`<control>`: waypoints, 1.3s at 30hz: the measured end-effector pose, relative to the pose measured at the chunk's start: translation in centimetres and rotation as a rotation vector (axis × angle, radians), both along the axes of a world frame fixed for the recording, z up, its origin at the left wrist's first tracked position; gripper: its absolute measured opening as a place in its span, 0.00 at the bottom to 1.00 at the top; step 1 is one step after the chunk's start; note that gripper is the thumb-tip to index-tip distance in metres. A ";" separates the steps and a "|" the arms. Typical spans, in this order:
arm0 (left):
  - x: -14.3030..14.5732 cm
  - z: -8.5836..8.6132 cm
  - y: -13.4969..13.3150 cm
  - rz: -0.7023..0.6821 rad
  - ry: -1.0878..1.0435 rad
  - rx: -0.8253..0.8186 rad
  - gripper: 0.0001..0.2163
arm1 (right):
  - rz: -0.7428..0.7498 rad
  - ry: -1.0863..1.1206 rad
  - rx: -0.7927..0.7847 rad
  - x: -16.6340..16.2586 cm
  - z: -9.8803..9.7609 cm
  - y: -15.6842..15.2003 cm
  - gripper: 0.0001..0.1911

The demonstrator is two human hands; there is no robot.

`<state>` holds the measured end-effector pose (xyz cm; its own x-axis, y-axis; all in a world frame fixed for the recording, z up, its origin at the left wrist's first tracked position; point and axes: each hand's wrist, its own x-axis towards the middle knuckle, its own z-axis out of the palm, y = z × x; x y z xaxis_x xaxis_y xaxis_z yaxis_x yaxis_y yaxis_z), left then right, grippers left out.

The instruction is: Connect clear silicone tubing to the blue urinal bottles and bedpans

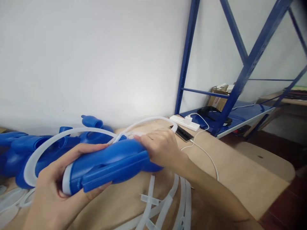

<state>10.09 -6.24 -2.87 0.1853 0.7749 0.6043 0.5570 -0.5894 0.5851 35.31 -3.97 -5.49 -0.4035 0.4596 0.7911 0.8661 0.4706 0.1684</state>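
Note:
Both hands hold a blue hollow plastic body (112, 163) with a white end piece (67, 180), tilted above the table. My left hand (51, 185) wraps round the end with the white piece, thumb and fingers on either side. At the other end, my right hand (163, 147) is closed over the narrower part, its fingertips partly hidden. A long white ribbed strap (79, 130) loops from behind the body out to both sides; where it is fastened is hidden. Several loose translucent straps with cross pieces (150, 199) lie below my hands.
Several more blue plastic bodies (24, 145) with round openings are piled at the left against the wall. White rings (11, 198) lie at lower left. On the table's right are a power strip (184, 123), a phone (183, 134) and a white cable (211, 158), beside a blue metal rack (185, 60).

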 end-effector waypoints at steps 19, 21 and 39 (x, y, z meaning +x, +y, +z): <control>-1.4 -2.0 2.0 -0.355 0.237 0.429 0.20 | -0.086 -0.144 -0.432 -0.4 1.7 -0.3 0.14; -1.4 -2.1 2.0 -0.369 0.299 0.510 0.21 | -0.053 -0.145 -0.429 -0.4 1.3 0.0 0.13; -6.2 2.0 2.5 -0.026 -0.183 0.268 0.11 | 0.376 0.107 -0.413 5.2 3.9 0.7 0.16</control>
<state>3.92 -3.76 -0.83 0.0725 0.5803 0.8112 0.4402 -0.7484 0.4961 40.50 -3.22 -1.55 -0.5270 0.5798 0.6214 0.6282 0.7582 -0.1747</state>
